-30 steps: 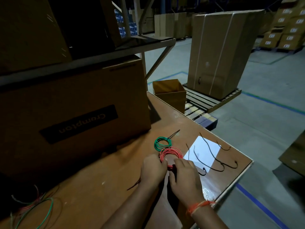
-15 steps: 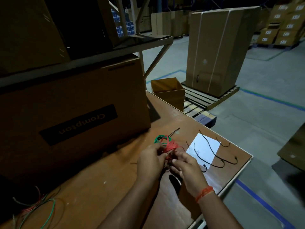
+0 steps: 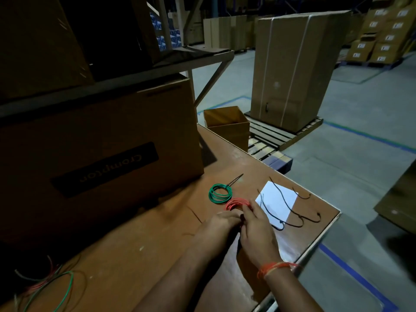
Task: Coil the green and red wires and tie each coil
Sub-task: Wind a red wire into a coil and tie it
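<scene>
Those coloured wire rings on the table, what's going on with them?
A person is bundling wire at a wooden table. Both hands, left hand and right hand, are on the red coil, apparently tying it; the fingers hide the near part. The green coil lies finished-looking just beyond, with a thin dark tie poking out. More black ties wait across a white sheet to the right, and loose wires sit at the near left.

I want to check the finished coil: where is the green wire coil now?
In the head view, the green wire coil lies flat on the brown table, just beyond the red coil that both hands hold, and left of the white paper.
</scene>
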Available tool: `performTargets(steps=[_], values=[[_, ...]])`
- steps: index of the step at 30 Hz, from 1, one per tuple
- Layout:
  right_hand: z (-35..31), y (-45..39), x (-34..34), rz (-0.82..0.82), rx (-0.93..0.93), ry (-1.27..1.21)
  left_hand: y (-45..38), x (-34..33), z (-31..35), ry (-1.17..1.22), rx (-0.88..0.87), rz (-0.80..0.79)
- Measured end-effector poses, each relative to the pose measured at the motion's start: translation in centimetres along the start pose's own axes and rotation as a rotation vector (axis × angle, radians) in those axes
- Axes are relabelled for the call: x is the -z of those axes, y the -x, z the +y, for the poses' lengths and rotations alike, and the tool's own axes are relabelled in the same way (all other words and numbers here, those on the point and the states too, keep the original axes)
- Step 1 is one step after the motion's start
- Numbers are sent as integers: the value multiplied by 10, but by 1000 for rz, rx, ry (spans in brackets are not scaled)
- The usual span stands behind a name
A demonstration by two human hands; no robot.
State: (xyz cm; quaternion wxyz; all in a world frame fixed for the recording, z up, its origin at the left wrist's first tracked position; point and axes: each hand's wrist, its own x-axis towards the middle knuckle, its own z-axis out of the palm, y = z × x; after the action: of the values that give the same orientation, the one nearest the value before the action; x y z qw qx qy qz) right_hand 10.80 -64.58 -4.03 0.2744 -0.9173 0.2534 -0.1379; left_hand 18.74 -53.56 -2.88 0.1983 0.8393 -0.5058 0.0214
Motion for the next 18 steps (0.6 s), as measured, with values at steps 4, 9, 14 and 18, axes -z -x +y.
performTargets(steps=[4, 9, 14, 18], values=[[3, -4, 1, -73, 21, 276, 7, -1, -7, 39, 156, 70], [-4, -8, 3, -156, 29, 415, 6, 1, 1, -91, 279, -115], [-5, -26, 11, -254, 49, 468, -4, 0, -1, -145, 299, -220], [-2, -16, 8, -202, 53, 454, -6, 2, -3, -96, 299, -205]])
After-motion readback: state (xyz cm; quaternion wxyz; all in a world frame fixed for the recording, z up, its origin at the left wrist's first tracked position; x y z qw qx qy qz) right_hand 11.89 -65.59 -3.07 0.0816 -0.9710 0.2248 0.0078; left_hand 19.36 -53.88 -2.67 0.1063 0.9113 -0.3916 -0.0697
